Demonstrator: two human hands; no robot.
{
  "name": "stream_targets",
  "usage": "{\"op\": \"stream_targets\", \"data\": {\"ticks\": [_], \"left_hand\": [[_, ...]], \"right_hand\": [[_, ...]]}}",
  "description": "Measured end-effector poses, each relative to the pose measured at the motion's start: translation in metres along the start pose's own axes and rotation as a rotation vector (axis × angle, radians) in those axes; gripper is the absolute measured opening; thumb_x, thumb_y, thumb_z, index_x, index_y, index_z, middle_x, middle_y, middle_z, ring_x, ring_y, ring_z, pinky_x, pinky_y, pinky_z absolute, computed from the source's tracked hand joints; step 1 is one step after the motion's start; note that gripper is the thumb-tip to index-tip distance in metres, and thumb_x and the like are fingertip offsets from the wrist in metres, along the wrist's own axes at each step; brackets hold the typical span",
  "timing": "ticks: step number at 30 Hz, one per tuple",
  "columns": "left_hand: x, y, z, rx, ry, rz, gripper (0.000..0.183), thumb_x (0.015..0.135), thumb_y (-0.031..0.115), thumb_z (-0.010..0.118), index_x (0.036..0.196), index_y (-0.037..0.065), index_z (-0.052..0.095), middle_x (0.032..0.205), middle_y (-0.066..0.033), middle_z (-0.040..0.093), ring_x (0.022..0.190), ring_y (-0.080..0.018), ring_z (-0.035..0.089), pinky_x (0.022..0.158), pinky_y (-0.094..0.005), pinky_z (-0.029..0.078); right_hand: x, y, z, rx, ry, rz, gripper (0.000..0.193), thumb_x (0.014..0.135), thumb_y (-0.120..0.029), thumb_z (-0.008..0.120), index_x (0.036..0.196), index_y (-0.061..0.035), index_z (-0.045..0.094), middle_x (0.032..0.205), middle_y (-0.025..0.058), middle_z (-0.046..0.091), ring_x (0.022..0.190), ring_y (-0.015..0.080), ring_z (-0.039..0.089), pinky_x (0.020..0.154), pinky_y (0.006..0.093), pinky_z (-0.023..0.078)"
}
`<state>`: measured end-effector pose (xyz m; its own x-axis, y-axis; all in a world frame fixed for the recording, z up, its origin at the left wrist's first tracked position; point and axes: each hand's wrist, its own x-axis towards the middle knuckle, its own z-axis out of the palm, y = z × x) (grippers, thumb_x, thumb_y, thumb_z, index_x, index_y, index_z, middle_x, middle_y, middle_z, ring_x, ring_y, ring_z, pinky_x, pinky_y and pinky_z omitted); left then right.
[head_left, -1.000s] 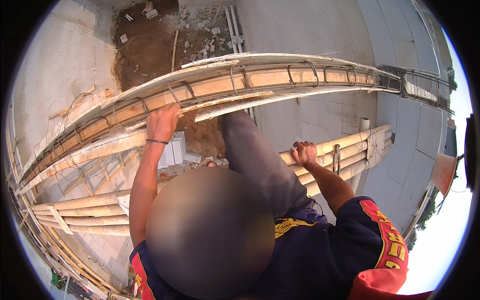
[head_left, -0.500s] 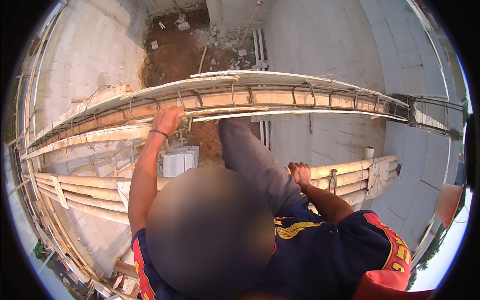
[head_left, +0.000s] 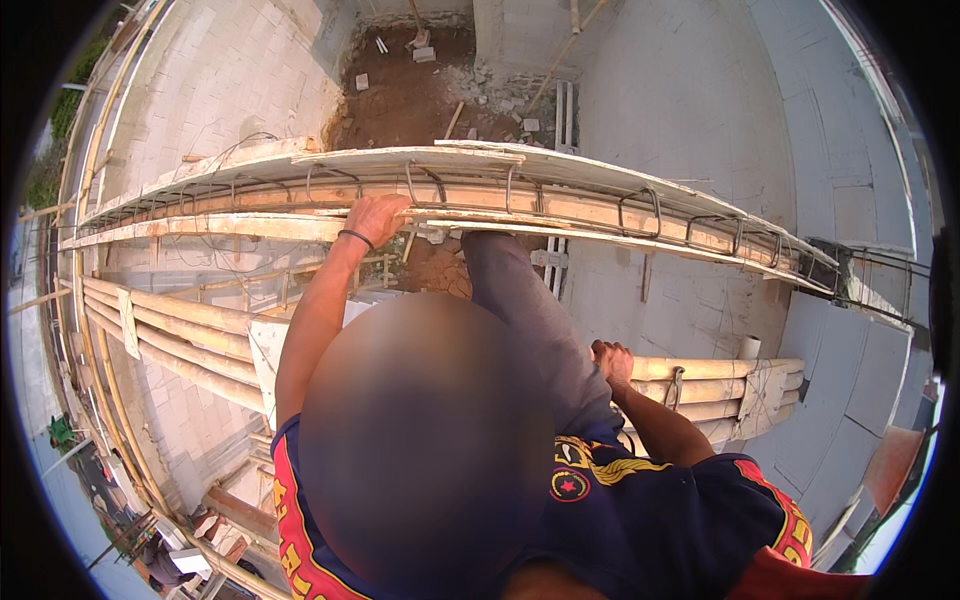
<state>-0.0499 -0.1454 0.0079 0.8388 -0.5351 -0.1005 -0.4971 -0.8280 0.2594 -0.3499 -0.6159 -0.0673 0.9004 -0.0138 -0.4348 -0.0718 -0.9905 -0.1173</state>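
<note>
My left hand (head_left: 377,217) is closed over the near edge board (head_left: 250,226) of a long timber formwork trough, with its fingers curled over the top. Bent steel stirrups (head_left: 511,188) stand in a row inside the trough. Lower right, beside my thigh, my right hand (head_left: 613,363) has its fingers bent over the end part of a bamboo pole (head_left: 665,369) in a bundle that I sit at; my own leg partly hides the grip. My leg in grey trousers (head_left: 520,290) stretches forward, and its lower end goes out of sight under the formwork.
Far below lies a dirt floor (head_left: 410,95) with scattered rubble and block pieces. Pale block walls (head_left: 680,110) rise on both sides. More bamboo poles (head_left: 190,345) run to the left, and rebar (head_left: 880,300) sticks out at the formwork's right end.
The whole view has shifted, so the formwork, floor and left hand sit farther right in the picture. Both hands keep their places on the board and the bamboo.
</note>
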Motion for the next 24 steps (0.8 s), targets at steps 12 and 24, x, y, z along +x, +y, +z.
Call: {"op": "stream_targets", "data": {"ticks": [12, 24], "left_hand": [[-0.003, 0.007, 0.003, -0.034, 0.085, -0.068, 0.021, 0.078, 0.021, 0.073, 0.088, 0.007, 0.06, 0.087, -0.0124, 0.067, 0.086, -0.0362, 0.065, 0.07, -0.0469, 0.051], [-0.01, 0.015, 0.01, 0.069, 0.088, -0.195, 0.036, 0.077, 0.029, 0.076, 0.108, 0.016, 0.066, 0.092, -0.0061, 0.07, 0.097, -0.0257, 0.066, 0.094, -0.0461, 0.038]], "right_hand": [[0.007, 0.0, -0.007, -0.071, -0.132, 0.015, 0.037, 0.093, -0.044, 0.044, 0.091, -0.014, 0.066, 0.083, 0.0133, 0.069, 0.081, 0.0354, 0.067, 0.072, 0.0479, 0.051], [0.02, 0.016, 0.007, 0.16, -0.142, -0.055, 0.033, 0.095, -0.03, 0.043, 0.112, -0.0134, 0.065, 0.102, 0.0219, 0.068, 0.095, 0.0429, 0.064, 0.079, 0.0499, 0.05]]}}
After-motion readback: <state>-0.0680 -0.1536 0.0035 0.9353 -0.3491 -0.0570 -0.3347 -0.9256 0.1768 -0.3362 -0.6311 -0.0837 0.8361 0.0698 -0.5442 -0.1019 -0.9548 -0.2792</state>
